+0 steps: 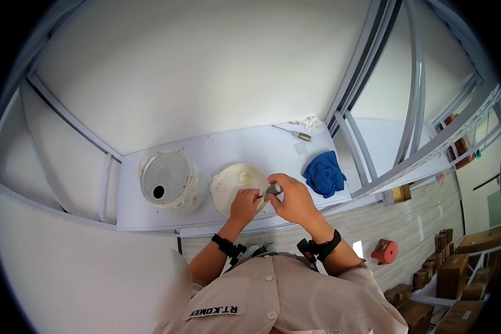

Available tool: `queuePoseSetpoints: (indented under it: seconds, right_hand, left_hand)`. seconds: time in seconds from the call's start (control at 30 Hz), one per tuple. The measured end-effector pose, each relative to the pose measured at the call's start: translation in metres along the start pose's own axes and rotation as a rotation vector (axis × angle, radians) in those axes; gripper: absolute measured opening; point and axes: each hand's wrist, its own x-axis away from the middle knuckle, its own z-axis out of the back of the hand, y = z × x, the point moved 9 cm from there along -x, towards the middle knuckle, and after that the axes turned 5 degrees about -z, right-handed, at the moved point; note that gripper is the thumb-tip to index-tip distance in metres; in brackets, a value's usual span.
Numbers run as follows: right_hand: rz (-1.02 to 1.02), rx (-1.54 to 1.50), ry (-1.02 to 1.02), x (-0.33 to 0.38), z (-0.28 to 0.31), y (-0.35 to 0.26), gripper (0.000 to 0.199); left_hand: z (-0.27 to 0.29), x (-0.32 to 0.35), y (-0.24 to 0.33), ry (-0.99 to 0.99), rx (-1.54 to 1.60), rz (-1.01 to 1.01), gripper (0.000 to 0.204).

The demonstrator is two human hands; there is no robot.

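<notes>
My right hand (295, 200) is wrapped round the grey handle of a screwdriver (274, 189), whose shaft points left toward my other hand. With its fingers pinched together by the screwdriver's tip, my left hand (244, 205) hides whatever lies between them. Both hands are over the near right part of a round cream lid-like piece (224, 186), which lies on the table and has a small round raised part on it. To its left stands a cream round bucket-like appliance (190, 192) with a grey inner top and a black round hole.
A blue cloth (324, 174) lies crumpled at the table's right. Behind it are a second screwdriver (300, 135), a small clear bag (300, 149) and white tissue (310, 123). Metal frame posts (357, 150) flank the white table (206, 146). A red stool (385, 252) and cardboard boxes (452, 273) stand rightward.
</notes>
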Motion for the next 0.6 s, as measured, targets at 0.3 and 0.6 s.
queuePoseSetpoints:
  seconds: [0.3, 0.6]
  right_hand:
    - [-0.107, -0.114, 0.207, 0.002, 0.038, 0.016, 0.044]
    - [-0.179, -0.164, 0.298, 0.017, 0.058, 0.048, 0.042]
  left_hand:
    - [0.001, -0.003, 0.000, 0.052, -0.016, -0.066, 0.019]
    - [0.025, -0.017, 0.032, 0.122, -0.159, -0.140, 0.014]
